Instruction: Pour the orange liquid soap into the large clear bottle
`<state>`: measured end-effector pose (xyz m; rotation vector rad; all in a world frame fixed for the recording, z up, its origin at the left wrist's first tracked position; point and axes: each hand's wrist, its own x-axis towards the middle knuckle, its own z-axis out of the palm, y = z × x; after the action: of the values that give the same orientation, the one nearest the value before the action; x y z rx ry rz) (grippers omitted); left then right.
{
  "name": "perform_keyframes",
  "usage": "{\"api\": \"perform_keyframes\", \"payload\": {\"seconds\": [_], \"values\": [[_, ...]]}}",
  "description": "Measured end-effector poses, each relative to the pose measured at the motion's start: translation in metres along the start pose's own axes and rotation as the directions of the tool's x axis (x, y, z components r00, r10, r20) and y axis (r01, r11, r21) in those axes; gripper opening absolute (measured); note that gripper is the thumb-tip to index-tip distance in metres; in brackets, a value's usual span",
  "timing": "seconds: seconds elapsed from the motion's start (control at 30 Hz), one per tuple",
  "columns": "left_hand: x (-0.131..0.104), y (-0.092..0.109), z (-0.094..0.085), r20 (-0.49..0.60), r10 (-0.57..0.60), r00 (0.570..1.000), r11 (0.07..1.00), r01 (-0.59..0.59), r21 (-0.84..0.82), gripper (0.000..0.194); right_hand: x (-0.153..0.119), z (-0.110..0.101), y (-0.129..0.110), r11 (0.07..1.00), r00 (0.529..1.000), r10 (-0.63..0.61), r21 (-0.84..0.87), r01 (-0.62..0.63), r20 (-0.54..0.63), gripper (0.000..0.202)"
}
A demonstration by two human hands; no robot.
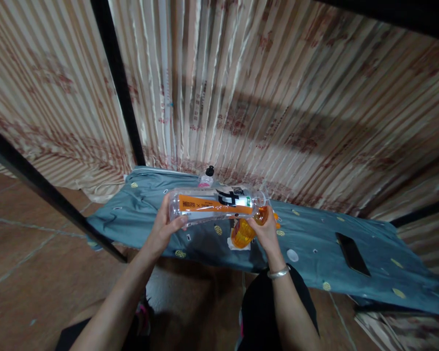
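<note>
A large clear plastic bottle (212, 204) with an orange label and black lettering lies sideways in the air above the bed. My left hand (166, 226) is closed round its base end, thumb along the lower side. At the neck end, my right hand (265, 226) grips the bottle, with part of its fingers hidden. Just behind and below that hand is a bottle of amber liquid (242, 234), partly covered by the hand; whether the hand touches it I cannot tell. Behind the held bottle stands a small clear bottle with a black cap (209, 171).
A blue-green patterned sheet (307, 253) covers the narrow bed. White tissue (237, 244) lies under the amber bottle, and a dark phone (352, 253) rests to the right. Black metal posts (119, 83) rise at the left, before a striped curtain (219, 97).
</note>
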<state>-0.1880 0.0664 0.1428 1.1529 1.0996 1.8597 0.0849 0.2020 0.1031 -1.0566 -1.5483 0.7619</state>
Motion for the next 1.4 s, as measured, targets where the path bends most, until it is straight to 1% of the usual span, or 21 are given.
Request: {"api": "perform_keyframes", "payload": {"seconds": [0.17,0.37,0.47,0.63,0.77,0.9,1.1,1.27,1.4], "values": [[0.001,0.003,0.001,0.024,0.000,1.000,1.000,0.000,0.015,0.065,-0.001,-0.002,0.003,1.000,1.000,0.009,0.010,-0.009,0.014,0.057],[0.007,-0.003,0.001,0.006,0.023,1.000,1.000,-0.023,0.003,0.071,-0.001,-0.003,0.004,1.000,1.000,0.026,0.008,-0.026,0.012,0.058],[0.011,-0.005,0.001,0.009,0.029,1.000,1.000,-0.029,-0.008,0.071,0.000,-0.004,0.004,1.000,1.000,0.023,-0.005,-0.022,0.021,0.057],[0.013,-0.005,0.000,0.024,0.005,1.000,1.000,-0.004,-0.014,0.069,0.002,-0.009,-0.001,0.998,0.998,0.030,-0.056,-0.027,0.054,0.056],[0.014,-0.006,-0.001,0.015,0.001,1.000,1.000,-0.001,-0.016,0.067,0.003,-0.016,-0.006,0.995,0.996,0.016,-0.100,-0.008,0.086,0.055],[0.013,-0.008,-0.001,0.022,0.000,1.000,1.000,0.000,-0.015,0.068,0.004,-0.022,-0.009,0.994,0.994,-0.004,-0.108,0.016,0.108,0.054],[0.009,-0.009,-0.004,0.036,-0.026,0.999,1.000,0.026,0.008,0.066,0.003,-0.022,-0.011,0.991,0.991,-0.013,-0.134,0.031,0.132,0.051],[0.003,-0.011,-0.006,0.033,-0.029,0.999,0.999,0.029,0.019,0.071,0.000,-0.021,-0.009,0.989,0.994,-0.008,-0.148,0.025,0.112,0.050],[0.000,-0.014,-0.007,0.035,-0.039,0.999,0.999,0.038,0.029,0.084,0.000,-0.019,-0.007,0.991,0.996,-0.005,-0.130,0.017,0.091,0.048]]}}
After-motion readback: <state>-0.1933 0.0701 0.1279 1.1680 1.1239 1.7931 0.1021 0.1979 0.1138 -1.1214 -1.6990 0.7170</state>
